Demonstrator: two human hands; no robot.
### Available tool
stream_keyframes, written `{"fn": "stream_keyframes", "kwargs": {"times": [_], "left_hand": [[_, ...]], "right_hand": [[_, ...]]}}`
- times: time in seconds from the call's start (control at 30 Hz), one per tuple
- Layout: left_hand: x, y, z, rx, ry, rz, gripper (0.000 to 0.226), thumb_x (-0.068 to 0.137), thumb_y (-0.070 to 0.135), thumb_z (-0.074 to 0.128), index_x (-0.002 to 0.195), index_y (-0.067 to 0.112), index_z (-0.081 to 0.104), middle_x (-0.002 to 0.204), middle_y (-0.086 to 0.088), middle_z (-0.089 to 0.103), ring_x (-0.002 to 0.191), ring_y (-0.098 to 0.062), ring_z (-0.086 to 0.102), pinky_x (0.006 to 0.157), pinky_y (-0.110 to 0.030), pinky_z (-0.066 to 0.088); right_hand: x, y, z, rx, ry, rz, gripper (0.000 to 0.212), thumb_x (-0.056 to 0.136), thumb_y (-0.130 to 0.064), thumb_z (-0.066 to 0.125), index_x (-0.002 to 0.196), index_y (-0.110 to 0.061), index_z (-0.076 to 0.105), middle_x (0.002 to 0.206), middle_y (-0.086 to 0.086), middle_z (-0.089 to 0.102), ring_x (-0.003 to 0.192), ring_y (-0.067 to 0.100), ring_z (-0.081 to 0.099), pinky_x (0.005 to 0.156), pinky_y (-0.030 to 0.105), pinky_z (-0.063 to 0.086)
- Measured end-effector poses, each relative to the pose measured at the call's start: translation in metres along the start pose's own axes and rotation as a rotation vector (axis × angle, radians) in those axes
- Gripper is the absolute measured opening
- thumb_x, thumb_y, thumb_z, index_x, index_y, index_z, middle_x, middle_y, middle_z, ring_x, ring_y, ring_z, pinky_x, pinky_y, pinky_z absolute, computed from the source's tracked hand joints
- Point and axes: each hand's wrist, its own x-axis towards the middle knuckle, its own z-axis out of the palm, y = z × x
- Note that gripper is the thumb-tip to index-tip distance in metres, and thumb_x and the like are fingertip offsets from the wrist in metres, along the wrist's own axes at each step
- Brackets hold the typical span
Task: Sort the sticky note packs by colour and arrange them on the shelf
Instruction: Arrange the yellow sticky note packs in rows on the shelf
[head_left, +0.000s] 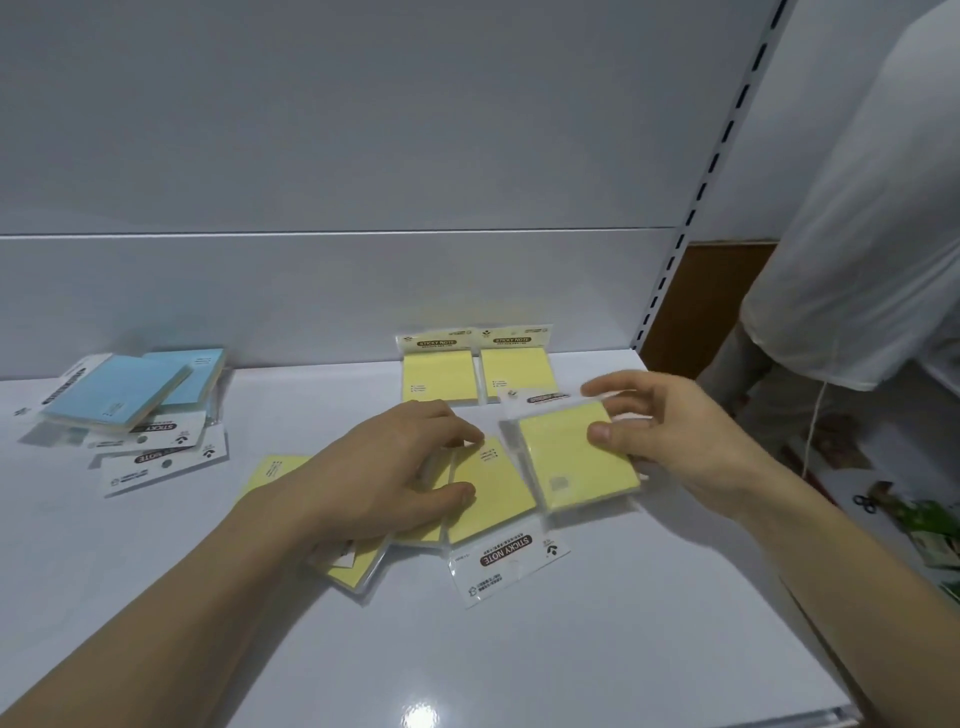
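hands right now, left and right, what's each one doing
Left hand: fingers spread, pressing on the loose yellow packs, gripping none.
Right hand: closed on one yellow pack, thumb on top.

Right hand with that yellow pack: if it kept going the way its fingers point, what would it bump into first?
Probably the two yellow packs lined up by the back wall. The right hand points up-left toward them, though depth is hard to judge.
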Motion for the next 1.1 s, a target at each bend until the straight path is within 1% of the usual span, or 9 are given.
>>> {"fn": "stream_keyframes", "kwargs": {"times": [0.1, 0.17, 0.37, 0.47, 0.57, 0.63, 0.73, 0.93, 1.1], "left_hand": [[0.000, 0.000, 0.000, -0.002, 0.010, -0.004, 0.053, 0.092, 0.056, 0.059, 0.141, 0.039, 0.047, 0.124, 0.023, 0.052, 0.116, 0.001, 0.046, 0.100, -0.025, 0.042], [0.000, 0.000, 0.001, 0.007, 0.008, 0.002, 0.050, 0.092, 0.057, 0.058, 0.139, 0.039, 0.050, 0.123, 0.023, 0.051, 0.115, 0.001, 0.045, 0.099, -0.025, 0.042], [0.000, 0.000, 0.000, -0.008, -0.005, -0.012, 0.048, 0.092, 0.056, 0.059, 0.136, 0.040, 0.052, 0.124, 0.024, 0.051, 0.116, 0.002, 0.044, 0.100, -0.025, 0.041], [0.000, 0.000, -0.001, -0.022, -0.004, -0.018, 0.048, 0.092, 0.056, 0.060, 0.136, 0.040, 0.053, 0.124, 0.025, 0.051, 0.117, 0.002, 0.045, 0.100, -0.024, 0.041], [0.000, 0.000, -0.001, -0.019, -0.001, -0.013, 0.048, 0.092, 0.057, 0.060, 0.136, 0.040, 0.052, 0.125, 0.024, 0.051, 0.117, 0.002, 0.045, 0.101, -0.024, 0.041], [0.000, 0.000, 0.000, -0.018, -0.002, -0.015, 0.049, 0.092, 0.057, 0.059, 0.137, 0.039, 0.053, 0.126, 0.024, 0.052, 0.118, 0.002, 0.045, 0.101, -0.024, 0.041], [0.001, 0.000, -0.001, -0.018, -0.012, -0.014, 0.051, 0.091, 0.060, 0.057, 0.137, 0.040, 0.052, 0.126, 0.025, 0.051, 0.118, 0.003, 0.044, 0.101, -0.025, 0.042], [0.001, 0.000, -0.001, -0.021, -0.022, -0.025, 0.051, 0.092, 0.060, 0.057, 0.138, 0.041, 0.051, 0.126, 0.026, 0.050, 0.117, 0.004, 0.044, 0.101, -0.026, 0.043], [0.001, 0.001, -0.001, -0.018, -0.040, -0.043, 0.050, 0.093, 0.059, 0.057, 0.139, 0.042, 0.050, 0.128, 0.026, 0.048, 0.118, 0.005, 0.043, 0.102, -0.024, 0.042]], "right_hand": [[0.004, -0.001, -0.014, 0.131, 0.081, -0.058, 0.041, 0.088, 0.004, 0.067, 0.124, -0.015, 0.060, 0.115, 0.004, 0.073, 0.097, 0.025, 0.076, 0.071, 0.031, 0.063], [0.013, -0.001, -0.020, 0.167, 0.167, -0.125, 0.042, 0.089, 0.004, 0.067, 0.125, -0.014, 0.055, 0.110, 0.003, 0.076, 0.098, 0.024, 0.076, 0.071, 0.030, 0.063], [0.062, 0.000, -0.033, 0.006, 0.370, -0.166, 0.065, 0.080, -0.004, 0.080, 0.131, -0.023, 0.045, 0.106, -0.001, 0.073, 0.095, 0.016, 0.075, 0.071, 0.028, 0.063], [0.080, 0.011, -0.039, -0.050, 0.461, -0.117, 0.049, 0.079, -0.011, 0.083, 0.118, -0.018, 0.054, 0.099, -0.003, 0.072, 0.092, 0.015, 0.073, 0.069, 0.027, 0.063], [0.093, 0.025, -0.043, -0.245, 0.586, -0.099, 0.029, 0.079, -0.022, 0.085, 0.100, -0.020, 0.065, 0.094, -0.006, 0.071, 0.091, 0.013, 0.070, 0.077, 0.036, 0.063], [0.097, 0.028, -0.041, -0.348, 0.612, -0.098, 0.021, 0.082, -0.025, 0.083, 0.098, -0.020, 0.070, 0.094, -0.007, 0.070, 0.091, 0.012, 0.068, 0.076, 0.031, 0.061], [0.098, 0.029, -0.034, -0.463, 0.647, -0.139, 0.015, 0.086, -0.026, 0.079, 0.098, -0.018, 0.073, 0.094, -0.004, 0.070, 0.089, 0.012, 0.067, 0.063, 0.015, 0.047], [0.098, 0.034, -0.019, -0.632, 0.642, -0.162, 0.006, 0.092, -0.025, 0.072, 0.093, -0.020, 0.075, 0.106, 0.000, 0.071, 0.095, 0.014, 0.063, 0.059, 0.011, 0.038], [0.098, 0.036, -0.019, -0.653, 0.629, -0.212, 0.011, 0.093, -0.024, 0.070, 0.097, -0.017, 0.078, 0.108, 0.002, 0.070, 0.096, 0.013, 0.061, 0.059, 0.008, 0.034]]}}
